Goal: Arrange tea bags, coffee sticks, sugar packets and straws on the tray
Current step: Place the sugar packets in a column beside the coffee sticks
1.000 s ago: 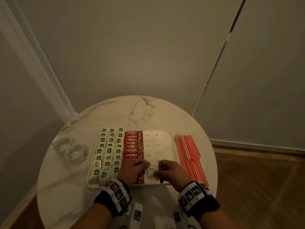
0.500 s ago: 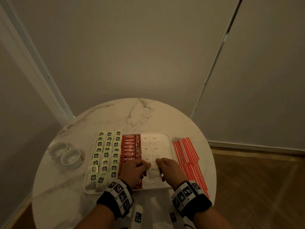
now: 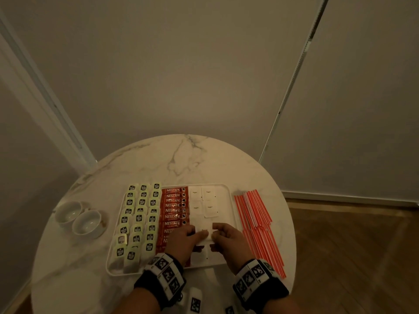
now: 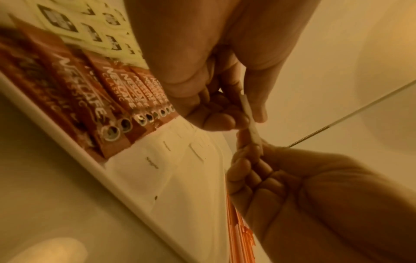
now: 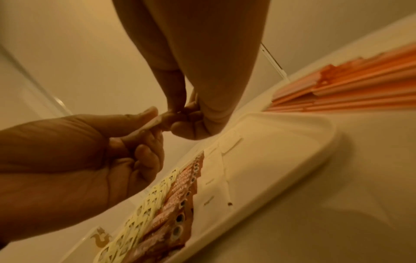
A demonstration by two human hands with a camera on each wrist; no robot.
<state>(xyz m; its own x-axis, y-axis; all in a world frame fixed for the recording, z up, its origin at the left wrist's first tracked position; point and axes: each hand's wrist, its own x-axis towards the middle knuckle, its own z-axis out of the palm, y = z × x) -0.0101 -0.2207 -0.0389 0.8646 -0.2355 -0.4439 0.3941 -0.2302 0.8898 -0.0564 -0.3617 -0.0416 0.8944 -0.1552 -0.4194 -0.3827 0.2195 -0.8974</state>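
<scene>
Far to the left of the hands, two small round white ceramic cups [image 3: 78, 217] sit touching each other on the round, marble-veined counter [image 3: 181, 159]. Nearer, just left of the left hand, three columns of pale green tea bags [image 3: 140, 220] with dark square labels overlap like shingles along the left part of the flat white rounded-corner tray [image 3: 226, 185]. Beside them lies a column of glossy red coffee sticks [image 3: 173, 206]; its near end runs under the left hand [image 3: 181, 242].

Both hands hover over the near middle of the tray, fingers curled. Between them they pinch one thin, flat white paper sugar packet [image 3: 204, 232]: the left thumb and fingers grip its left edge, and the right hand [image 3: 229, 239] pinches its right edge between thumb and forefinger. The left wrist view shows the packet [image 4: 251, 122] edge-on, raised above the tray floor and not touching it. Beyond the fingertips, further white square sugar packets [image 3: 205, 201] lie flat in two columns, and one more lies on the tray below the hands.

To the right of the right hand, off the tray, a loose bundle of slim orange-red and white striped straws [image 3: 258, 225] lies on the counter, fanned slightly at the far end.
</scene>
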